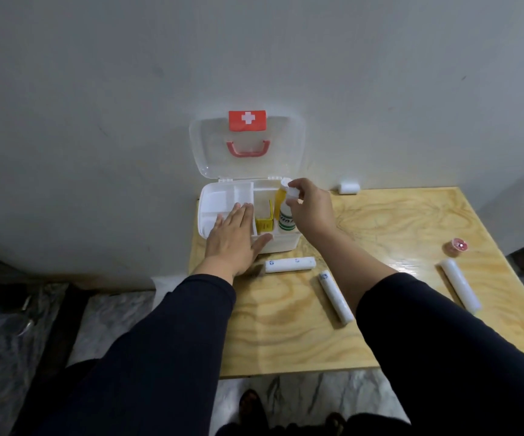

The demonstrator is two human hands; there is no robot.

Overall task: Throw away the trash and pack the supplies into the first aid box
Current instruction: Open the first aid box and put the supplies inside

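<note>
The white first aid box [213,199] stands open at the table's far left corner, its clear lid [248,146] with a red cross leaning on the wall. My left hand [235,237] lies flat, fingers spread, on the box's front left rim and tray. My right hand [309,210] grips the cap end of a white bottle with green print [286,220], which stands tilted in the box's right compartment. A yellow box [264,226] sits beside it inside. Three white bandage rolls lie on the table: one [290,264] near the box, one [336,297] in the middle, one [460,284] at the right.
A small pink round container [457,247] sits near the wooden table's [396,221] right edge. A short white roll [348,187] rests against the wall at the back. Clear plastic sheeting [5,322] lies on the floor to the left.
</note>
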